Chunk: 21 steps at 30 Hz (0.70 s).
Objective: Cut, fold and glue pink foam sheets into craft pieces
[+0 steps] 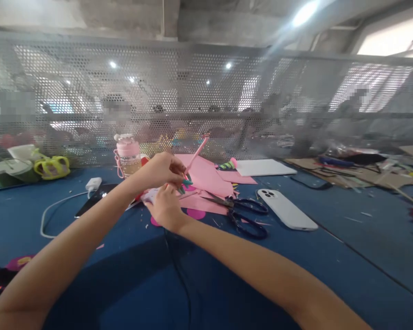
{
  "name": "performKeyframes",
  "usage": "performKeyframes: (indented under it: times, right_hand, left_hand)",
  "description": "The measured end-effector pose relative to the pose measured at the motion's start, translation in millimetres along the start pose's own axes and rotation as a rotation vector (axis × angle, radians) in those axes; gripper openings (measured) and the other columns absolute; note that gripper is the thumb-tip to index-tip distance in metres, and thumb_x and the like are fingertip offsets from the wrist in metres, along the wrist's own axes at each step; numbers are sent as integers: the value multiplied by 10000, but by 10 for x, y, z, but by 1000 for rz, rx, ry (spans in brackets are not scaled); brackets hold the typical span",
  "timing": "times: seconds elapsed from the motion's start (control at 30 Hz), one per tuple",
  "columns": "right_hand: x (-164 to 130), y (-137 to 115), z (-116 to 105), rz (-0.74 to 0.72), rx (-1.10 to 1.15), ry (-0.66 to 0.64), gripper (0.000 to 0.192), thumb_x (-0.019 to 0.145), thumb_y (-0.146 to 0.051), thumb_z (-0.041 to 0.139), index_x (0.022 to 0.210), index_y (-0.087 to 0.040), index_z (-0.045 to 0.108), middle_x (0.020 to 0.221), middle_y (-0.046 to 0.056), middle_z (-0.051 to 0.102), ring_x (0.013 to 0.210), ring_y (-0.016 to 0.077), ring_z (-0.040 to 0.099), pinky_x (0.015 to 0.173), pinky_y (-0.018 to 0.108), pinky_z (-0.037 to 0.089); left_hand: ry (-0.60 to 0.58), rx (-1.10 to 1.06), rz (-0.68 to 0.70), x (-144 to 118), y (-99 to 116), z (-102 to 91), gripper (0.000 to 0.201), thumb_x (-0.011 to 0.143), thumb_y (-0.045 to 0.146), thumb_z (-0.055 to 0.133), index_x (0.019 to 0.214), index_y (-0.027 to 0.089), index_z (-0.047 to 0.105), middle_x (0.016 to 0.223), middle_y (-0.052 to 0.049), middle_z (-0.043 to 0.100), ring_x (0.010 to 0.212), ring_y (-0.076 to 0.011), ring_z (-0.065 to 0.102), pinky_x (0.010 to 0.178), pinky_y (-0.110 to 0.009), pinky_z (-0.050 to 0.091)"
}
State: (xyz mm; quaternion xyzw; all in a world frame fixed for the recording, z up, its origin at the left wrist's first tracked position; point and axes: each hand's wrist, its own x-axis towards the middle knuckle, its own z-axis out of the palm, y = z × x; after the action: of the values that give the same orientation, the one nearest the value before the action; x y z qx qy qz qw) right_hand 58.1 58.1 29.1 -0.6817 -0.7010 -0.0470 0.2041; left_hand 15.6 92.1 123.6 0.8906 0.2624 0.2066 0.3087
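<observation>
Slim pink stick (pixel 196 156) at frame centre, tilted up to the right, pinched at its lower end by left hand (pixel 160 170), right hand (pixel 165 208) just below, fingers curled, its hold unclear, black scissors (pixel 242 211) beside pink paper (pixel 206 178).

- Table (pixel 330 256): dark blue.
- Paper sheets (pixel 206 178): pink, with magenta discs at 6 o'clock.
- Stick (pixel 196 156): pink.
- Fingernails (pixel 187 182): teal.
- Scissors (pixel 244 213): black handles, at 3 o'clock of the paper.
- Phone (pixel 287 208): white.
- Bottle (pixel 128 155): pink, at 9 o'clock of the paper.
- Cable (pixel 55 206): white.
- Screen (pixel 206 101): grey, dot-perforated.
</observation>
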Motion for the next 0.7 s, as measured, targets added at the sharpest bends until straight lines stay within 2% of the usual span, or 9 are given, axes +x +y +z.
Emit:
performKeyframes:
  times: [0.07,0.17,0.23,0.27,0.33,0.4,0.5,0.6,0.7]
  right_hand:
    - [-159,85,-65,-33,2,14,467,800,-407,434,1025,-3,500,1002,246,537,941,301,505,778,419,425]
    - [-531,372,-270,-144,-13,106,269,780,-255,423,904,-49,543,974,219,541,916,287,498,756,404,424]
    - [-759,649,-453,-270,35,262,191,795,-197,365,779,-128,542,793,125,568,803,232,512,722,370,427]
    - [-844,798,-548,-336,47,393,174,791,-186,361,743,-151,524,731,98,557,756,217,506,704,363,424]
    - [-944,1086,-722,-451,-15,645,106,771,-167,400,768,-168,506,736,88,553,746,215,500,705,376,405]
    - [-959,1321,-856,-428,-91,738,111,772,-164,427,851,-168,505,842,108,560,831,235,501,759,407,378]
    - [-886,1513,-967,-429,-40,562,155,827,-186,387,916,-169,513,909,109,575,924,237,480,815,411,361]
    - [-777,1511,-1010,-438,89,266,208,867,-260,364,882,-181,557,888,81,608,926,219,490,828,383,364]
    - [-658,1390,-1046,-390,192,30,274,877,-307,364,826,-171,597,822,68,625,830,188,534,744,325,393]
  left_hand:
    - [-19,5,-15,-10,20,-13,113,580,141,619,682,108,654,582,-44,661,558,-145,626,513,-216,476]
    - [-112,22,-28,-30,29,-29,97,588,135,604,672,124,649,596,-35,668,526,-127,615,482,-194,454]
    - [-220,31,-38,-37,9,-22,86,576,110,605,649,140,640,568,-14,660,484,-105,595,453,-172,431]
    - [-280,23,-48,-37,-7,-11,90,571,105,610,645,149,636,552,-1,654,468,-96,587,444,-163,423]
    - [-420,-15,-84,-29,-46,29,103,571,115,623,660,168,630,535,20,645,458,-92,583,439,-157,425]
    - [-577,-73,-125,-16,-79,89,100,585,122,613,665,180,620,534,31,638,459,-96,586,448,-167,443]
    - [-717,-80,-165,0,-91,192,115,584,92,580,646,186,603,532,38,627,436,-95,569,456,-184,458]
    - [-684,17,-144,0,-58,265,123,586,94,574,658,186,613,520,38,620,403,-89,544,442,-178,444]
    - [-597,124,-94,-17,0,279,141,586,98,579,689,177,634,510,39,598,380,-74,519,411,-149,399]
